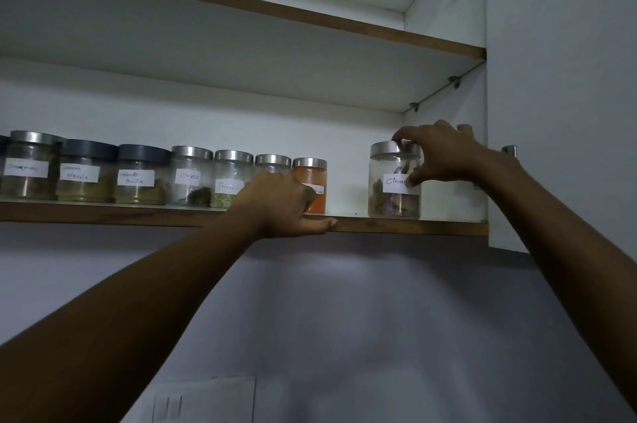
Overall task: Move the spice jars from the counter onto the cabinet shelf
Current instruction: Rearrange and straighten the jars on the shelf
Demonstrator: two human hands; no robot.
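1. Glass spice jars [191,178] with steel or dark lids stand in a row along the cabinet shelf [379,226], each with a white handwritten paper label.
2. Labels that can be read, from the left: one ending in "masala" on the masala jar [85,171], "Coriander Powder" on the coriander jar [140,176], then "Cloves" and "Fennel" on the fennel jar [231,181].
3. The orange powder jar [315,178] shows only "Powder"; the rest of its label is behind the left hand. The writing on the steel-lidded jar at the far left [29,165] is too blurred to read.
4. The cinnamon jar [393,196] stands upright on the same shelf near its right end, apart from the row. Its label reads "Cinna", and the thumb hides the rest.
5. The right hand [439,155] reaches up with the arm stretched out. Its fingers curl over the jar's steel lid and its thumb presses on the label, so it holds the jar by the top.
6. The left hand [282,205] grips the front edge of the shelf, fingers curled on top in front of the jars and thumb lying along the wooden edge.
7. An open cabinet door [558,95] stands at the right, beyond the right wrist.
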